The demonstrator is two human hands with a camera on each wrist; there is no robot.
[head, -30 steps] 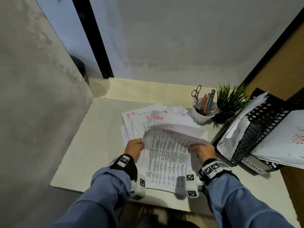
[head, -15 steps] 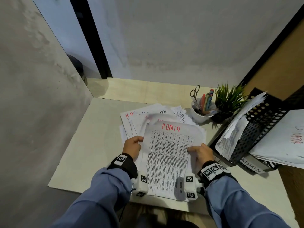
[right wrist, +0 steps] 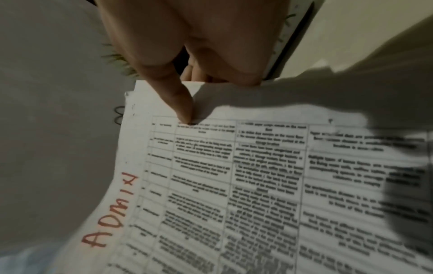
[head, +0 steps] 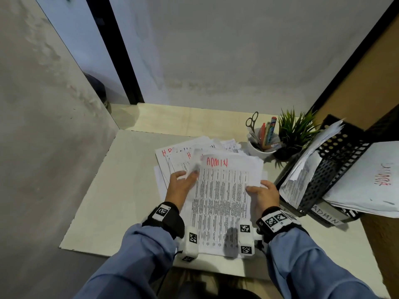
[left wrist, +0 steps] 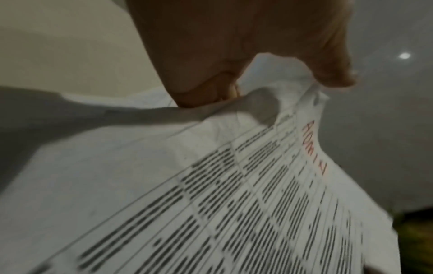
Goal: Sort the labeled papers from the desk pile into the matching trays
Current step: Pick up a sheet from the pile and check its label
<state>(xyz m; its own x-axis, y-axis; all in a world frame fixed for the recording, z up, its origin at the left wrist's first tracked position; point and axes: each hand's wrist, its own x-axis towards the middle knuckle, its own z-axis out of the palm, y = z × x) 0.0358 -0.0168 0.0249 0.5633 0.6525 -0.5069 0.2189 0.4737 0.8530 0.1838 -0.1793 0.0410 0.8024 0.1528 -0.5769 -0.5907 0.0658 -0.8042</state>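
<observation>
Two hands, left hand and right hand, each pinch one white printed sheet marked ADMIN in red above the table.

Pale desk wedged in a corner between grey plaster walls; black vertical strip at the back, brown panel along the right edge.

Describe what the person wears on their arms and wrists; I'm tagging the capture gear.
Both arms are in loose blue-grey long sleeves. Each wrist carries a black strap bearing white square tags with black coded patterns, left and right. A white blocky camera unit with similar coded tags sits beside each wrist, left and right. The left hand and right hand are bare.
</observation>
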